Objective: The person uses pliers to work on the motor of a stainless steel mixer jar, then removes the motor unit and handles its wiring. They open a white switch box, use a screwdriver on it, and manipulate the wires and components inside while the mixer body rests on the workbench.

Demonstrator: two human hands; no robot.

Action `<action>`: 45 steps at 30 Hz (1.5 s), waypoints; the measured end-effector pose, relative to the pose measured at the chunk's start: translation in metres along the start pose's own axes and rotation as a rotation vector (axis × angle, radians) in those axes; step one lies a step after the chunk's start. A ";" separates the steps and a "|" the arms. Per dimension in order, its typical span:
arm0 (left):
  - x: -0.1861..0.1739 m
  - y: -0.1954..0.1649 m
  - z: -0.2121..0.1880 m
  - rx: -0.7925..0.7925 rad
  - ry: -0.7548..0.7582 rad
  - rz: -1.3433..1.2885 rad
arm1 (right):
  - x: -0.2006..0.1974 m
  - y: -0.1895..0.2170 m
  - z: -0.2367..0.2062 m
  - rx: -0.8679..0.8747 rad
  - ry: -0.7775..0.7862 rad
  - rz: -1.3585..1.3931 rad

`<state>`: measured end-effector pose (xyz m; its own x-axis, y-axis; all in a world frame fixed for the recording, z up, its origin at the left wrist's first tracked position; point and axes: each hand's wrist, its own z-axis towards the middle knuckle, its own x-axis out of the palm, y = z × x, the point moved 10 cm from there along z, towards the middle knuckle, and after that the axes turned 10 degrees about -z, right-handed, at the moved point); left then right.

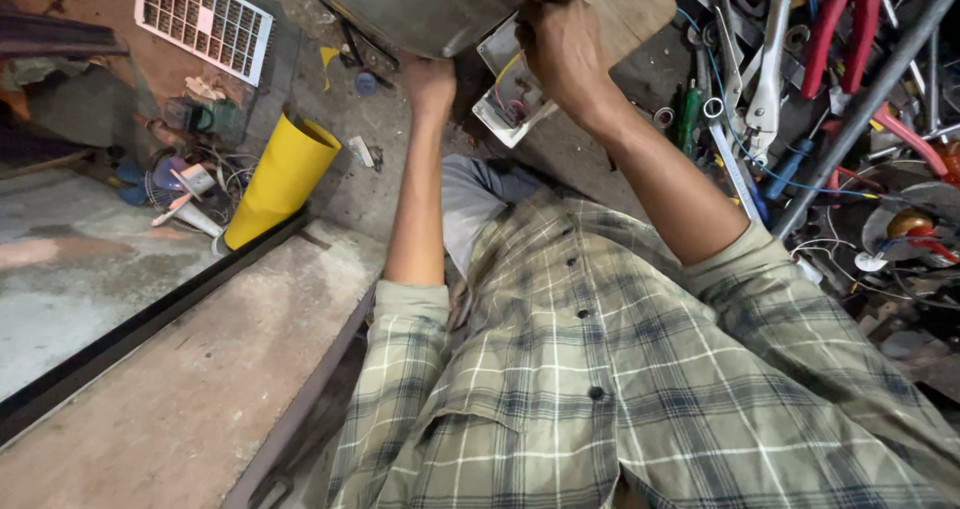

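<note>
Right now both my arms reach toward the top of the frame, where a big grey metal housing (420, 4) hangs over the upper middle. My left hand (428, 81) is up under its lower edge, palm pressed against the metal; the fingers are hidden behind that edge, so I cannot tell whether they are curled or flat. My right hand (562, 41) sits just to the right of it, closed in a fist, knuckles toward me, over a small pale junction box (505, 94) with red and yellow wires (512, 97) showing inside. Whether the fist grips the box, the housing rim or a small tool, I cannot tell.

The box lies tilted, its long axis running from lower left to upper right, tucked directly beneath my right hand and a little right of my left one. So the right hand is the nearer, touching or almost touching it.

A yellow cone (283, 177) leans at centre left, a white grille (203, 19) lies upper left, and pliers and cables (800, 79) crowd the upper right.
</note>
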<state>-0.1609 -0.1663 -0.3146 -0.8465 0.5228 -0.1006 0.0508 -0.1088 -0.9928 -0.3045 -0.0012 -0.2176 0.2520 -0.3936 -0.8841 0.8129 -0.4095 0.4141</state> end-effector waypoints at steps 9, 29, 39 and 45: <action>0.025 -0.074 -0.049 0.053 0.075 -0.090 | -0.041 -0.013 -0.012 0.012 -0.016 0.070; 0.053 -0.120 -0.066 -0.100 0.345 -0.109 | -0.083 0.010 -0.028 -0.002 -0.103 0.587; 0.056 -0.146 -0.075 0.010 0.505 -0.045 | -0.078 0.016 -0.047 0.036 -0.004 0.572; 0.059 -0.121 -0.083 -0.241 0.480 -0.441 | -0.073 0.010 -0.048 0.134 0.019 0.742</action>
<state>-0.1731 -0.0522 -0.2064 -0.4903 0.7970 0.3528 -0.0806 0.3616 -0.9288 -0.2891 0.0631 -0.1598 0.7186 -0.5912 -0.3662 0.3558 -0.1399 0.9240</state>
